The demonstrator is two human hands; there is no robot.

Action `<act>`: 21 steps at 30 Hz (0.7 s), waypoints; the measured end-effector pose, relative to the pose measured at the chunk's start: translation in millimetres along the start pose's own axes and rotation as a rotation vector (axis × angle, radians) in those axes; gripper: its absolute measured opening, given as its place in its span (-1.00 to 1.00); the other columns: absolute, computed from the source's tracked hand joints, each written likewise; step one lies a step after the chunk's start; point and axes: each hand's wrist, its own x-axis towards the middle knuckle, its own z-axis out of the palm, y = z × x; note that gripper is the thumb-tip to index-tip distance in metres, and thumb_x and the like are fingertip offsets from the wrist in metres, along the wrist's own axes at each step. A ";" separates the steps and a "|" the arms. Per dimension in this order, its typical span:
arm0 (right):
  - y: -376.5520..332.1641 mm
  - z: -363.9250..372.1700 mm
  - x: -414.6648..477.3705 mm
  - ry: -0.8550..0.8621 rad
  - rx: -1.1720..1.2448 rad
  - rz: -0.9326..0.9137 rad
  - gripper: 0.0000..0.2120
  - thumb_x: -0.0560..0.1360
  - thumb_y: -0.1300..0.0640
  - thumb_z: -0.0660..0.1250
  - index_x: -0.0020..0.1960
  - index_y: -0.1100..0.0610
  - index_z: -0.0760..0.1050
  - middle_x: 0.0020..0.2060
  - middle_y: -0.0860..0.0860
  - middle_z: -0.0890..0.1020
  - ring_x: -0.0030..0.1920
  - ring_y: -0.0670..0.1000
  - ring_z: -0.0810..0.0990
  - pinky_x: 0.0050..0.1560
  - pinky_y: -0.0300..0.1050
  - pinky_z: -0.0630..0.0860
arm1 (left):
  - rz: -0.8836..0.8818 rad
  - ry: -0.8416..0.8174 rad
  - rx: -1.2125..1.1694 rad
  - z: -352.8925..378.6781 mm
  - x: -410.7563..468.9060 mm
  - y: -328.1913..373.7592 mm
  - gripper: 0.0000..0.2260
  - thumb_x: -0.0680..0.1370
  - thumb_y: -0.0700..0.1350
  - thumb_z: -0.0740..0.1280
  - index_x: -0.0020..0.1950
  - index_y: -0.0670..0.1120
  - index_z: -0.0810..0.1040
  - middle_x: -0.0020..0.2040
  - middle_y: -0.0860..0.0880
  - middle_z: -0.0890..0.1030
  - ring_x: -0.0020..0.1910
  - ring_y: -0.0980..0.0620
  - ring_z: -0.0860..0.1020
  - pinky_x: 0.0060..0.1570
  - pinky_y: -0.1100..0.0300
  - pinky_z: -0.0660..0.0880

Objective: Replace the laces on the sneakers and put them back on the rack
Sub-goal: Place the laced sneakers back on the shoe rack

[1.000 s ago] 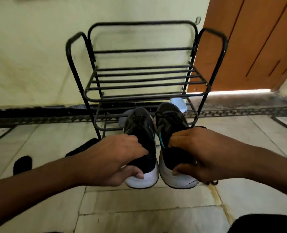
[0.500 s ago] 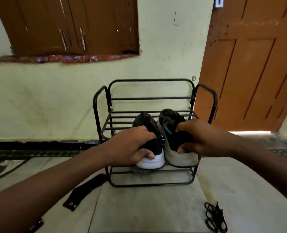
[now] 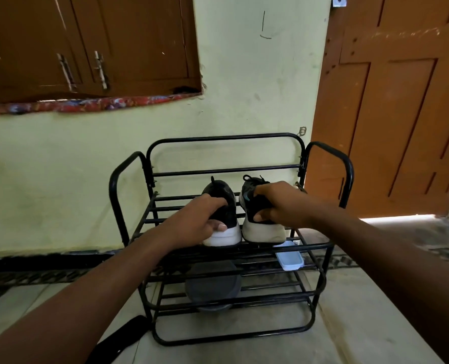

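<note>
Two black sneakers with white soles stand side by side, heels toward me, on the top shelf of a black metal rack (image 3: 323, 166). My left hand (image 3: 199, 224) grips the heel of the left sneaker (image 3: 222, 195), thumb on its white sole. My right hand (image 3: 278, 206) grips the heel of the right sneaker (image 3: 264, 233), which has a teal mark and black laces showing at its tongue.
A pale blue lidded box (image 3: 289, 257) and a grey round object (image 3: 213, 285) lie on the rack's lower shelves. A black strap (image 3: 118, 340) lies on the floor at the left. A brown door (image 3: 402, 101) stands at the right, brown shutters (image 3: 86, 43) above left.
Both hands have lifted the sneakers from the floor and carried them onto the rack's top shelf. My view has risen and pulled back.
</note>
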 end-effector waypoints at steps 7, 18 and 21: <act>25.4 19.3 28.1 -0.039 -0.033 0.011 -0.75 0.48 0.11 0.52 0.06 0.12 0.50 -0.18 -0.09 0.50 -0.14 -0.01 0.50 -0.26 -0.28 0.34 | 0.021 0.003 -0.024 20.2 22.8 -24.0 -0.87 0.57 -0.16 0.43 0.08 -0.12 0.53 -0.13 0.06 0.48 -0.10 0.25 0.43 -0.17 0.18 0.31; 21.1 47.2 -18.0 0.075 -0.299 0.000 -0.16 0.52 0.02 0.45 0.64 -0.14 0.04 0.62 0.14 0.11 0.56 0.24 0.18 0.44 0.19 0.36 | 0.103 0.217 0.007 30.5 5.4 6.0 -0.40 0.48 -0.07 0.51 0.47 -0.04 0.37 0.38 0.01 0.39 0.35 0.06 0.37 0.34 0.21 0.33; 13.3 59.9 -49.8 0.194 -0.324 0.038 -0.18 0.50 0.04 0.46 0.63 -0.08 0.10 0.63 0.19 0.06 0.59 0.28 0.10 0.46 0.25 0.29 | 0.150 0.220 -0.100 41.6 -11.5 38.0 -0.41 0.50 -0.08 0.50 0.47 -0.04 0.37 0.39 0.03 0.41 0.38 0.07 0.40 0.39 0.18 0.36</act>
